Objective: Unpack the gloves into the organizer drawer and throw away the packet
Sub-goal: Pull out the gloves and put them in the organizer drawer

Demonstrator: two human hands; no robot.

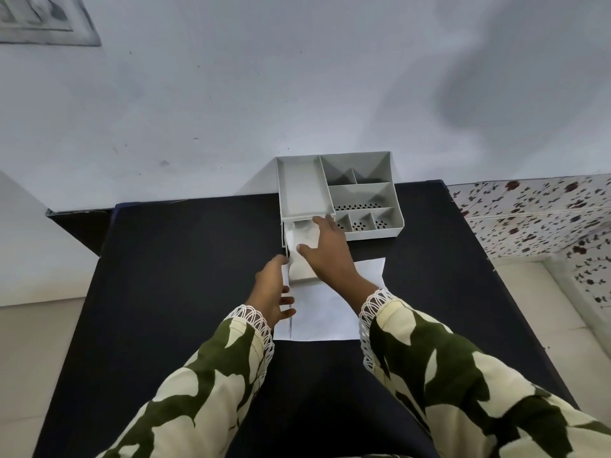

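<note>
The right hand [325, 247] presses flat, fingers spread, on the pale translucent gloves [302, 238] inside the pulled-out drawer [302, 276] of the grey plastic compartment organizer [299, 190], seemingly tucking them down, while the left hand [269, 287], loosely curled, steadies the drawer's side above the flat white paper packet [325, 312]

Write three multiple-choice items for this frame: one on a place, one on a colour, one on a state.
1. Where is the right hand?
A. Over the pulled-out drawer
B. On the wall
C. On the floor

2. What colour is the table?
A. Red
B. Black
C. Yellow

3. What state is the organizer's drawer in?
A. Shut
B. Removed
C. Pulled out

Key: 1 A, its fingers spread above the drawer's white contents; 2 B, the surface is black; 3 C, the drawer juts toward the person over the white sheet.
</note>
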